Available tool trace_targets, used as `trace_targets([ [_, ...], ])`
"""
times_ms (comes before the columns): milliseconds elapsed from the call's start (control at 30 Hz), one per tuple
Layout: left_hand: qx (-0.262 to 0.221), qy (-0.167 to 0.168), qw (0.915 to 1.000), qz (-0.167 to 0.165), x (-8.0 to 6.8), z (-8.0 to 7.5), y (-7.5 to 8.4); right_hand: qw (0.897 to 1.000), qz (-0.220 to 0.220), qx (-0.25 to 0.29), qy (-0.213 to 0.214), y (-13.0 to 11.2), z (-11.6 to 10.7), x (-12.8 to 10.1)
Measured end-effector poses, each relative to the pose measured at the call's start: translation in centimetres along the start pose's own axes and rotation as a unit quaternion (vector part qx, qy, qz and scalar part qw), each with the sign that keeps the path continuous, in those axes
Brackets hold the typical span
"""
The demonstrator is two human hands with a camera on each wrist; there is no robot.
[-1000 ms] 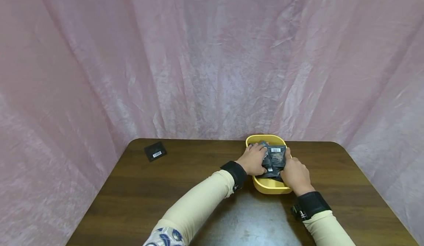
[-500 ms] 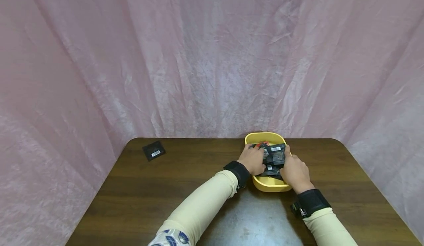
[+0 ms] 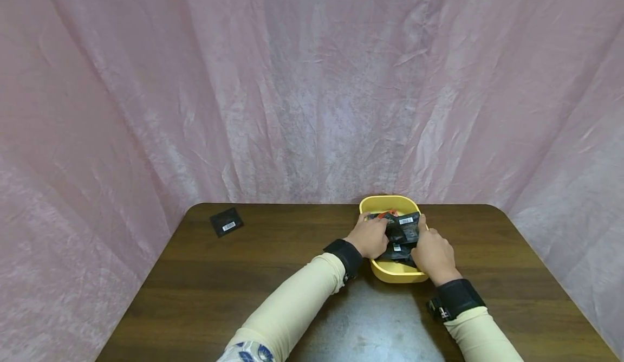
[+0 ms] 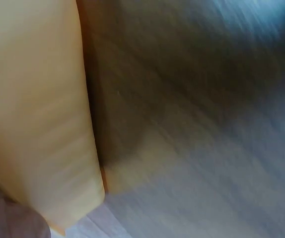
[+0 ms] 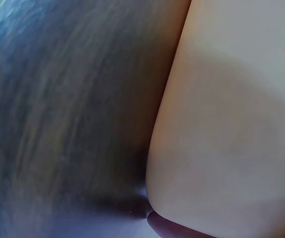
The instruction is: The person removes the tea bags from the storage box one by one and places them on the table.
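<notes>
packets [image 3: 402, 231] in bowl [image 3: 390, 271]; single packet [image 3: 226, 222] far left on table [image 3: 219, 275]

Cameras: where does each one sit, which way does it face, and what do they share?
Head: worn on the head, looks forward and down at the table; shows both cream sleeves, the left hand and right hand on dark packets in the yellow tub.
Left wrist: on the left wrist, close and blurred, faces the tub's outer wall and the tabletop; a sliver of hand at the bottom left corner.
Right wrist: on the right wrist, close and blurred, faces the tub wall and tabletop; a fingertip at the bottom edge.
Shared: all three show the yellow tub and the table.
</notes>
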State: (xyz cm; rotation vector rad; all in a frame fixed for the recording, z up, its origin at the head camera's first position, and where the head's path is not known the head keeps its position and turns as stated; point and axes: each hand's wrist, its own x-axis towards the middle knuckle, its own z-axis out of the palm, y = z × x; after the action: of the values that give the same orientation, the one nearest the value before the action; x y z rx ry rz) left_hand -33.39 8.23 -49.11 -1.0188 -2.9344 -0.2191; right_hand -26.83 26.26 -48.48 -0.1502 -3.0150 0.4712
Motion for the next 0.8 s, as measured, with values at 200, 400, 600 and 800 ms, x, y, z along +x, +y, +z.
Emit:
trace_targets([
  [200,-0.009,0.031,0.999,-0.031,-0.31,-0.1,0.49,1.0,-0.001,0.0,-0.004,-0.11,-0.06,-0.03],
  [400,-0.007,0.054,0.9978,-0.037,-0.43,0.04,0.79,1.0,-0.004,0.0,-0.008,0.01,-0.22,-0.13],
  [600,-0.013,0.057,0.9977,-0.036,-0.6,-0.08,0.83,1.0,-0.004,0.003,-0.007,0.09,-0.09,-0.14],
  [800,-0.033,0.061,0.9971,-0.032,-0.42,0.15,0.46,1.0,0.001,0.003,-0.007,0.07,-0.01,0.08],
])
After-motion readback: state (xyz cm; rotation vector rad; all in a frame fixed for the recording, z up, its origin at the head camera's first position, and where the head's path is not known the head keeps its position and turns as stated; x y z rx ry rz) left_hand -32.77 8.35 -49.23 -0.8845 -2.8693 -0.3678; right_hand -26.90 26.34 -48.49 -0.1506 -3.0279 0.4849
